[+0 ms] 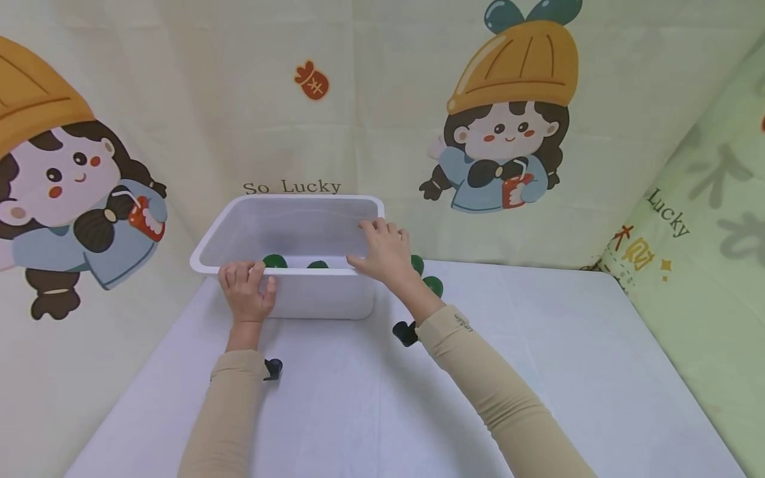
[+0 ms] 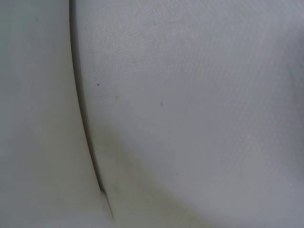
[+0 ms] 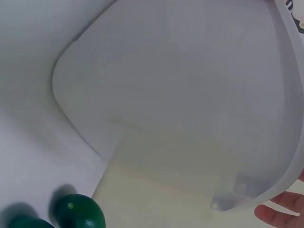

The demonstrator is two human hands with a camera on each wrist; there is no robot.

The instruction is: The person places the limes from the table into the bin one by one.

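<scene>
A white plastic bin [image 1: 317, 295] stands at the far left of the table. My left hand [image 1: 246, 292] grips its front rim near the left corner, fingers over the edge. At the right end, my right hand [image 1: 387, 252] holds the rim by the front corner; some fingertips [image 3: 278, 217] show beside the rim in the right wrist view. Inside the bin lie two round dark-green things [image 1: 275, 261], partly hidden by the front wall. Two more glossy green round things [image 3: 80, 211] sit on the table right of the bin. The left wrist view shows only pale surfaces, no hand.
A white cloth covers the table [image 1: 538, 358]. Behind it hangs a cream curtain [image 1: 382, 133] printed with cartoon figures, close to the bin's back. Another printed cloth [image 1: 705, 285] hangs along the right side. Black wrist devices [image 1: 405, 333] stick out from the beige sleeves.
</scene>
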